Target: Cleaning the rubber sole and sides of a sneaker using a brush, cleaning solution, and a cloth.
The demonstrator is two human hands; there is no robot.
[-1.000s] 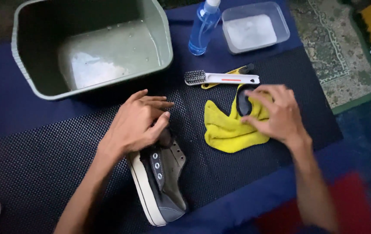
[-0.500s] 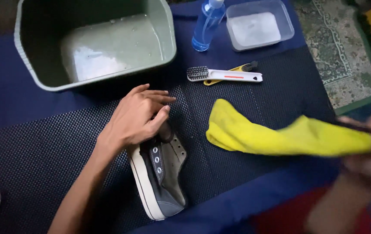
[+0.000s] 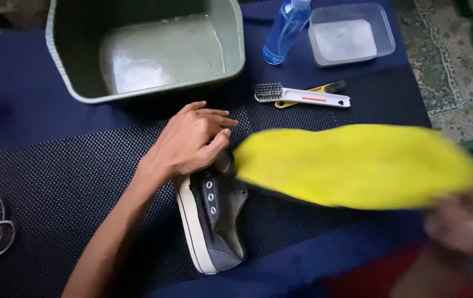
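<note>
Your cloth (image 3: 358, 165) was bright yellow, plain, across the right of the frame. The shoe (image 3: 214, 221) at lower centre was dark grey with a white sole and silver eyelets. The basin (image 3: 60, 66) at upper left was dull green. The mat (image 3: 54, 182) was black with a fine dotted weave, on navy fabric (image 3: 16, 105). The bottle (image 3: 283, 33) at the top was clear blue; the brush (image 3: 303, 96) was white with a red stripe.

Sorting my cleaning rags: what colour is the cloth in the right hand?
Bright yellow; the cloth shows, motion-blurred, in the head view.
</note>
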